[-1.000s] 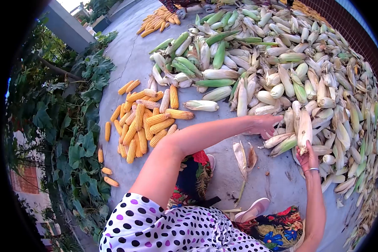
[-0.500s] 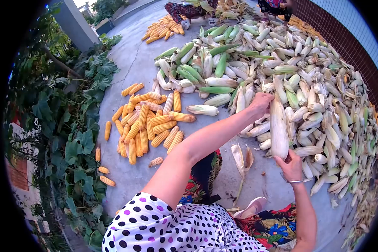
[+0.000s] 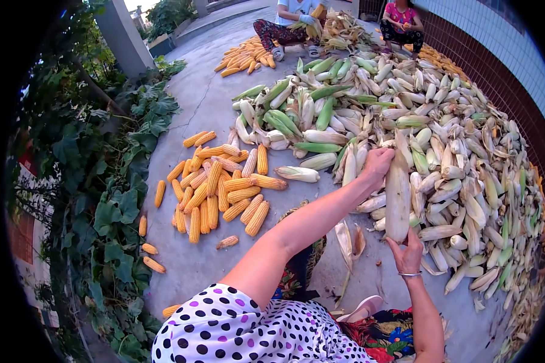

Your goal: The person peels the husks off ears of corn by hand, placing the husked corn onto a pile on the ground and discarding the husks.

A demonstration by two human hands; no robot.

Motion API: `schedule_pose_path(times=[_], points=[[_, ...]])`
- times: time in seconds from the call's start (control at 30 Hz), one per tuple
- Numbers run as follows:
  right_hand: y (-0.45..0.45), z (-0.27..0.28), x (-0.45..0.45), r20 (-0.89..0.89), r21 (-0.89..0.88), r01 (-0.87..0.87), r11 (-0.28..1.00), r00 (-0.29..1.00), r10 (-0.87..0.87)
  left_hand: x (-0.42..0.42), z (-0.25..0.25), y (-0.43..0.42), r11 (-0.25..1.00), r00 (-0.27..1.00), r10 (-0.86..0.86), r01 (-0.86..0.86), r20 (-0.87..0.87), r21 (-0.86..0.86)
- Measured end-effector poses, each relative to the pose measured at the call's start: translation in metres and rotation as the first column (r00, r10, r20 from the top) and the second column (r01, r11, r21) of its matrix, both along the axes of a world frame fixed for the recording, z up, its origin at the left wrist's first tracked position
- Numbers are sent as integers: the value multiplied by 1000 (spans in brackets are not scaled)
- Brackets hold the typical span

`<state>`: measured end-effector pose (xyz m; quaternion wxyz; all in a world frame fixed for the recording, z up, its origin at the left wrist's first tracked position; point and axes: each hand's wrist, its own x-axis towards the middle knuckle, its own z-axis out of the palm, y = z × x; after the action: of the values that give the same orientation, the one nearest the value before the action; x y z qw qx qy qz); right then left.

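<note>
Between my two hands is an ear of corn (image 3: 397,196) still wrapped in its pale, dry husk, held nearly upright. My left hand (image 3: 379,162) is closed at its upper, tapered end. Around its thick lower end curl the fingers and thumb of my right hand (image 3: 407,253), with a bracelet on that wrist. Just behind the ear rises a large heap of unhusked corn (image 3: 466,181), mostly pale with some green husks. To the left of my left arm lies a pile of bare yellow cobs (image 3: 215,187).
A loose husk (image 3: 344,245) lies on the concrete floor (image 3: 188,266) by my shoe (image 3: 364,310). Across the heap sit two people (image 3: 293,24) (image 3: 402,23), one in gloves beside another cob pile (image 3: 246,55). Leafy plants (image 3: 118,212) line the left edge; a tiled wall (image 3: 490,66) bounds the right.
The view has tilted up, so more of the two people across the heap shows. Both hands keep hold of the ear, which has turned slightly.
</note>
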<state>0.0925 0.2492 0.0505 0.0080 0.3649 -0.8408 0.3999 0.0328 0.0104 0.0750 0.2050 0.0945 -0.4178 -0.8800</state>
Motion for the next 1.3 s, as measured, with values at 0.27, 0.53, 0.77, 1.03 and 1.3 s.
schedule_pose_path(times=[0.27, 0.53, 0.77, 1.03, 1.3], points=[[8, -25, -38, -221, -31, 24, 999, 975, -30, 11, 29, 25, 985, 963, -128, 152, -238, 86], [-17, -44, -103, 8, -195, 73, 978, 997, -73, -6, 10, 61, 762, 986, -75, 152, -148, 629], [-86, -1, -53, 591, -684, 393, 615, 792, 151, -12, -5, 64, 814, 963, 200, -61, -180, 578], [-57, 15, -101, 707, -559, 572, 600, 707, -15, 27, -9, 99, 868, 933, -313, 357, -178, 345], [121, -69, -204, 836, -549, 816, 182, 536, 121, 95, 32, 81, 563, 563, -801, 824, 203, -64]])
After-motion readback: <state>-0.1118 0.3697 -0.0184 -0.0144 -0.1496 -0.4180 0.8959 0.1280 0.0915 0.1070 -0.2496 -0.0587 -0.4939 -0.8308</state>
